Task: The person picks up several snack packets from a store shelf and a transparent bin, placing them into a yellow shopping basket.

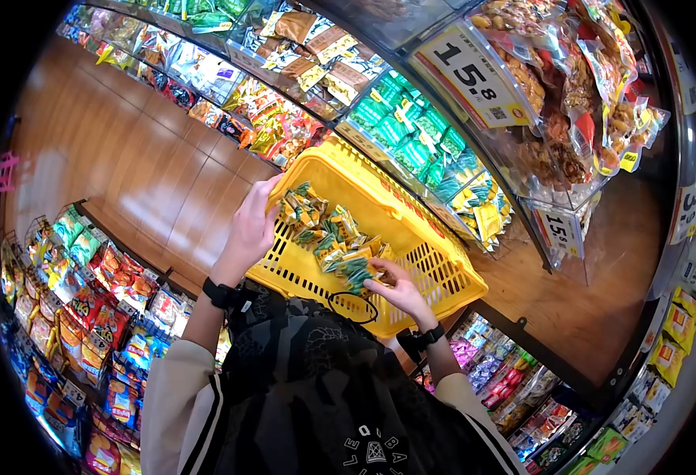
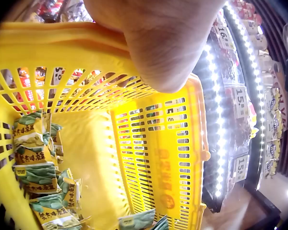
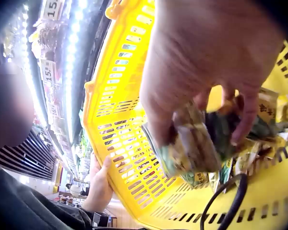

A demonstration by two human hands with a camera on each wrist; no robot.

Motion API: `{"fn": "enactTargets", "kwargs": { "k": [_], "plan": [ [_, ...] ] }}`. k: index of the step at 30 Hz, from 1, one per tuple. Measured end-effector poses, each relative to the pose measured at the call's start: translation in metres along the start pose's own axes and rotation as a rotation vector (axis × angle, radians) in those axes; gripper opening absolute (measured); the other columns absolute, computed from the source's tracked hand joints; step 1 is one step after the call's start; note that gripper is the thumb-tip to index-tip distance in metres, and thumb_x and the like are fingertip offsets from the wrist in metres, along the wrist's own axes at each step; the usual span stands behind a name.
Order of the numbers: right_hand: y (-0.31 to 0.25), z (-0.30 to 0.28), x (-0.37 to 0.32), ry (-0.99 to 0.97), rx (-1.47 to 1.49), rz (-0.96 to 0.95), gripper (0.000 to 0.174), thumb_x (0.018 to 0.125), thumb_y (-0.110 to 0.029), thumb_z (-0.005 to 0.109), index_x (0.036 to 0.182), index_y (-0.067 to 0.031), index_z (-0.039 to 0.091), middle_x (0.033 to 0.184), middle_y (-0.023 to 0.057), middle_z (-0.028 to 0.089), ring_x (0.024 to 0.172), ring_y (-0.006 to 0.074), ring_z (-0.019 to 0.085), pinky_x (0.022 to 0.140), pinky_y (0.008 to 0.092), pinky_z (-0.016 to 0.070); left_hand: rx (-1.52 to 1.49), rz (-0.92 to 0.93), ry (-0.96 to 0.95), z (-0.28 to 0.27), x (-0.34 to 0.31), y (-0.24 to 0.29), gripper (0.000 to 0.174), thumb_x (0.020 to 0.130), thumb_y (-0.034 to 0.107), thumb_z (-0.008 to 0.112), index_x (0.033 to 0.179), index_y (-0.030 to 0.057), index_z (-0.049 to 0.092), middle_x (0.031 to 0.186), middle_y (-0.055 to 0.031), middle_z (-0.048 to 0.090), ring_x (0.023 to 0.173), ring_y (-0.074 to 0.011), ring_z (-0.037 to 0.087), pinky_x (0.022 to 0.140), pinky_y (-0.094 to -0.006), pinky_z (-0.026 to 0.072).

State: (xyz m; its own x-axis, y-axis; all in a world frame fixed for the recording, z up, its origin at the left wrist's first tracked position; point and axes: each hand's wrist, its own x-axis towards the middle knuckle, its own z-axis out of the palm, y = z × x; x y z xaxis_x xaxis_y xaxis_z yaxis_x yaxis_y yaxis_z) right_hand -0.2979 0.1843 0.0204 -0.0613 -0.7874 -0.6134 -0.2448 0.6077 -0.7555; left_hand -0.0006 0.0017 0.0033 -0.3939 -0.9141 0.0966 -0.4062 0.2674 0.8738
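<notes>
Hands: left [image 1: 254, 218] grips the basket [image 1: 376, 207], right [image 1: 403, 291] pinches packets [image 1: 338, 255] (crinkled, green and yellow).

From the wearer's head, one camera faces steeply down past a dark shirt [image 1: 300, 396], far enough back to take in the yellow basket [image 1: 395, 226], the left hand [image 1: 253, 226] and the right hand [image 1: 402, 289]. At close range, the left wrist camera peers past the left hand into the basket, with light strips [image 2: 212, 120] on the frame's right. The right wrist camera looks tightly past the right hand, strips at frame left. All three views share basket and packets [image 1: 348, 245]; head and left wrist both catch price cards [image 1: 472, 75] reading 15.8.
</notes>
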Motion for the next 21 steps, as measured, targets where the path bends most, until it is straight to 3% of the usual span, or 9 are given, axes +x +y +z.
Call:
{"fn": "enactTargets", "kwargs": {
  "k": [1,2,3,6,8,13,16,18,21],
  "plan": [
    [-0.002,-0.003,0.003,-0.11,-0.081,-0.093,0.041,0.095,-0.026,0.074,0.128,-0.0036,0.065,0.123,0.0092,0.068,0.094,0.0156,0.071,0.081,0.0273,0.056,0.0,-0.004,0.001,0.0,0.0,0.0,0.052,0.093,-0.007,0.055,0.142,0.0053,0.046,0.124,-0.0206,0.06,0.114,-0.0427,0.061,0.094,-0.0455,0.0511],
    [-0.005,-0.007,0.002,-0.172,0.041,0.055,0.036,0.099,-0.018,0.069,0.131,-0.0033,0.063,0.124,0.0075,0.068,0.11,0.015,0.067,0.093,0.0304,0.0546,0.0,-0.008,0.003,0.0,0.0,0.0,0.051,0.093,-0.007,0.055,0.142,0.0049,0.046,0.124,-0.0208,0.059,0.114,-0.0429,0.061,0.093,-0.0458,0.051],
    [-0.005,-0.007,0.001,-0.17,0.043,0.054,0.036,0.099,-0.018,0.069,0.131,-0.0033,0.063,0.124,0.0075,0.068,0.11,0.015,0.067,0.093,0.0304,0.0546,0.0,-0.005,0.002,0.0,0.0,0.001,0.051,0.093,-0.007,0.055,0.142,0.0049,0.046,0.124,-0.0208,0.059,0.114,-0.0429,0.061,0.093,-0.0458,0.051],
    [-0.013,-0.013,-0.005,-0.052,0.012,-0.083,0.025,0.098,-0.013,0.067,0.121,-0.0038,0.07,0.113,0.0089,0.073,0.095,0.018,0.072,0.081,0.0283,0.0564,0.014,0.014,0.012,0.0,0.001,0.003,0.051,0.094,-0.007,0.054,0.142,0.0046,0.046,0.123,-0.0213,0.059,0.113,-0.0436,0.061,0.093,-0.046,0.0504],
    [-0.06,-0.023,-0.02,0.091,-0.218,-0.347,0.017,0.095,-0.002,0.067,0.111,-0.0032,0.073,0.103,0.0087,0.075,0.091,0.0199,0.073,0.08,0.029,0.0564,0.009,0.011,0.01,0.001,0.0,0.001,0.05,0.094,-0.007,0.054,0.142,0.0049,0.046,0.123,-0.0218,0.059,0.114,-0.0438,0.06,0.094,-0.046,0.05],
    [-0.097,-0.08,-0.042,0.514,-0.406,-0.653,0.015,0.091,0.006,0.064,0.103,0.0,0.072,0.093,0.0109,0.074,0.082,0.0236,0.072,0.077,0.0318,0.0557,-0.01,0.013,0.015,0.004,-0.001,-0.002,0.051,0.094,-0.007,0.053,0.142,0.0052,0.046,0.124,-0.0219,0.058,0.114,-0.0437,0.06,0.095,-0.0462,0.0496],
    [-0.094,-0.121,-0.026,0.761,-0.651,-0.481,0.021,0.092,-0.003,0.069,0.112,0.0001,0.069,0.11,0.0167,0.07,0.101,0.0304,0.067,0.088,0.0373,0.0527,-0.004,0.008,0.007,0.003,-0.002,-0.004,0.052,0.093,-0.007,0.053,0.143,0.0055,0.045,0.124,-0.0217,0.058,0.114,-0.0437,0.06,0.096,-0.0461,0.0495],
    [-0.084,-0.141,-0.008,0.829,-0.681,-0.298,0.044,0.09,-0.017,0.076,0.129,-0.0007,0.062,0.13,0.0225,0.061,0.122,0.037,0.057,0.103,0.0444,0.046,0.018,0.006,0.0,0.003,-0.003,-0.005,0.053,0.093,-0.008,0.053,0.143,0.0056,0.045,0.124,-0.0215,0.058,0.114,-0.0438,0.06,0.096,-0.046,0.0495],
    [-0.049,-0.171,0.011,0.767,-0.929,-0.337,0.052,0.091,-0.017,0.075,0.136,-0.0016,0.055,0.127,0.0196,0.06,0.117,0.0332,0.059,0.1,0.0422,0.048,0.005,0.023,0.012,0.002,0.0,-0.002,0.053,0.092,-0.008,0.053,0.143,0.0059,0.045,0.124,-0.0213,0.058,0.115,-0.0436,0.059,0.097,-0.0462,0.0496]
  ]
}}
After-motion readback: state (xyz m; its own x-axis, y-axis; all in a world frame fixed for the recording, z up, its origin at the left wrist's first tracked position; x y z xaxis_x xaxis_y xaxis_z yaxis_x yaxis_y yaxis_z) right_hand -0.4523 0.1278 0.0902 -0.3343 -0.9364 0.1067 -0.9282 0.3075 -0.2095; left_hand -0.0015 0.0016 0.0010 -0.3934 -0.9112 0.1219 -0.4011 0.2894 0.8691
